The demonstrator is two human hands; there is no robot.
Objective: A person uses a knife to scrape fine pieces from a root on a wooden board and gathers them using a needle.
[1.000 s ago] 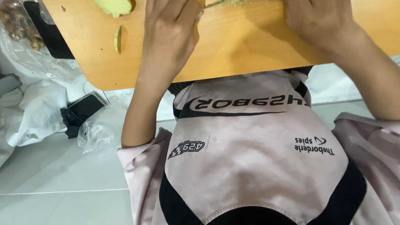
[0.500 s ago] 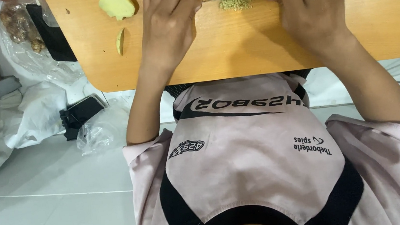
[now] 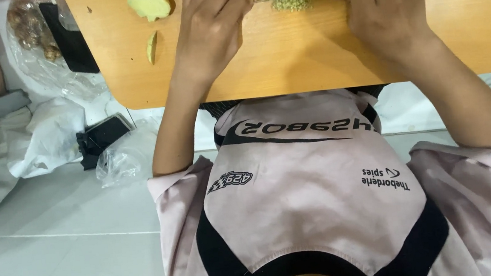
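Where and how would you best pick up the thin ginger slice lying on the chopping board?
Pinch the ginger slice across its narrow width, at mid-length, from above. It lies flat and apart from the larger ginger piece, just left of the left hand, on the wooden board.

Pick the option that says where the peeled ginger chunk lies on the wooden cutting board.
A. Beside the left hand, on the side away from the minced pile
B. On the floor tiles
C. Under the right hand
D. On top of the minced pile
A: the peeled ginger chunk lies on the wooden cutting board left of the left hand, while the minced pile sits between that hand and the right hand.
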